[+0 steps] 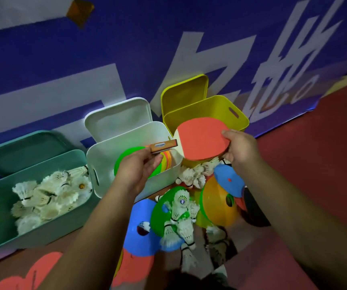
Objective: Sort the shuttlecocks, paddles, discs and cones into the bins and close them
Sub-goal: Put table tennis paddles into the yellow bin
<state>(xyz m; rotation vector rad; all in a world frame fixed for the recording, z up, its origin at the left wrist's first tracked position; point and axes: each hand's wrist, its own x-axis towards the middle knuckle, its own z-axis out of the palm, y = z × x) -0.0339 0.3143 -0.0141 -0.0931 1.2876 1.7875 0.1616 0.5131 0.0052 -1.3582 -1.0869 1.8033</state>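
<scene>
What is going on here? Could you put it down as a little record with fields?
held: red paddle, in front of the yellow bin
left hand: grips the handle
right hand: holds the blade's edge
green bin: shuttlecocks
white bin: coloured discs
yellow bin: contents hidden by the paddle
lids: all three open, standing behind the bins
floor pile: discs and shuttlecocks mixed, not yet sorted

The paddle (202, 141) is spanning the mouth of the yellow bin (199, 107), leaving room only along its far and right sides. Discs (122, 162) are filling the white bin (126, 139) and shuttlecocks (49, 195) are crowding the green bin (43, 164). A pile (181, 208) is blocking the floor (325, 132) in front, with lids (118, 118) leaning behind.
</scene>
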